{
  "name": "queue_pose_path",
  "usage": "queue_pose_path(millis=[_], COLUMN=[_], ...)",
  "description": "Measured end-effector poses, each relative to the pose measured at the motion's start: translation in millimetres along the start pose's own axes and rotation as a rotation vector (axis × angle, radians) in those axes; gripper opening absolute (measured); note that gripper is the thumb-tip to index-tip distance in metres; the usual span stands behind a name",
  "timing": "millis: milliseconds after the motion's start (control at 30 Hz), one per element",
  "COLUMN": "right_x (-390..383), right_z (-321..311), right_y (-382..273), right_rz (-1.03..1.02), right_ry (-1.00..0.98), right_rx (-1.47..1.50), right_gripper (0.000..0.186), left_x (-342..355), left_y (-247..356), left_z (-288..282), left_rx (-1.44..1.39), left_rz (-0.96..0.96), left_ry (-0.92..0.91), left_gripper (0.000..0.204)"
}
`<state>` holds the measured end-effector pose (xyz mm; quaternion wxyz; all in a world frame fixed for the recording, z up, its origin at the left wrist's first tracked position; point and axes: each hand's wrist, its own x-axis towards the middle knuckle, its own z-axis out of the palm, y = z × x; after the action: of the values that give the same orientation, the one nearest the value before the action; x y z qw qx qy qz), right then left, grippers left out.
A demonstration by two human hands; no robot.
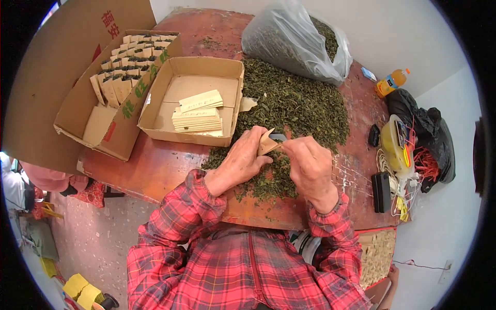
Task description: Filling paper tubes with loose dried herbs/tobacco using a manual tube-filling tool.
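A small tan paper bag (267, 143) is gripped in my left hand (238, 157), its mouth spread apart toward the right. My right hand (311, 164) is closed on a small grey scoop (278, 137), whose curved end sits at the bag's mouth. How much is inside the bag cannot be seen. Under and beyond both hands spreads a heap of dried dark green tea leaves (294, 98). Left of my hands stands a shallow cardboard box (147, 116) with a stack of flat paper bags (197, 122) in it.
At the far left, a longer carton (119, 142) holds rows of filled paper bags (132, 64). A clear plastic sack (289, 39) of leaves lies at the back. Along the right are an orange drink bottle (391, 82), a black case (381, 192), a yellow tub (391, 147) and black plastic bags (421, 119).
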<state>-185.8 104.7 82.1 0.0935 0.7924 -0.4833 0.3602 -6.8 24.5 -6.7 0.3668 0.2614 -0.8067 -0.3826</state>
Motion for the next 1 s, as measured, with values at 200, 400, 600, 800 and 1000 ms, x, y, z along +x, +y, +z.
queue_pose_path(millis=[200, 400, 600, 800, 1000], right_x=[-0.9, 0.0, -1.4, -5.2, -5.7], right_z=[-0.8, 1.1, -1.1, -3.5, -3.5], right_y=[-1.6, -4.2, -4.9, -3.1, -4.5], right_rz=[0.01, 0.003, 0.011, 0.022, -0.005], right_ry=[0.025, 0.026, 0.012, 0.02, 0.014], right_rx=[-0.023, -0.013, -0.01, -0.026, 0.009], right_gripper=[0.021, 0.024, 0.024, 0.025, 0.026], left_x=[1.9, -2.0, -3.3, -5.8, -14.5], left_y=[-1.1, 1.8, 3.0, 3.1, 18.4], left_z=[0.7, -9.7, -20.4, -18.5, -11.0], left_rx=[-0.009, -0.026, -0.045, -0.021, 0.115], left_rz=[-0.01, -0.022, 0.024, 0.046, 0.113], left_ry=[-0.006, -0.048, -0.072, -0.059, 0.061], left_gripper=[0.068, 0.074, 0.068, 0.065, 0.069])
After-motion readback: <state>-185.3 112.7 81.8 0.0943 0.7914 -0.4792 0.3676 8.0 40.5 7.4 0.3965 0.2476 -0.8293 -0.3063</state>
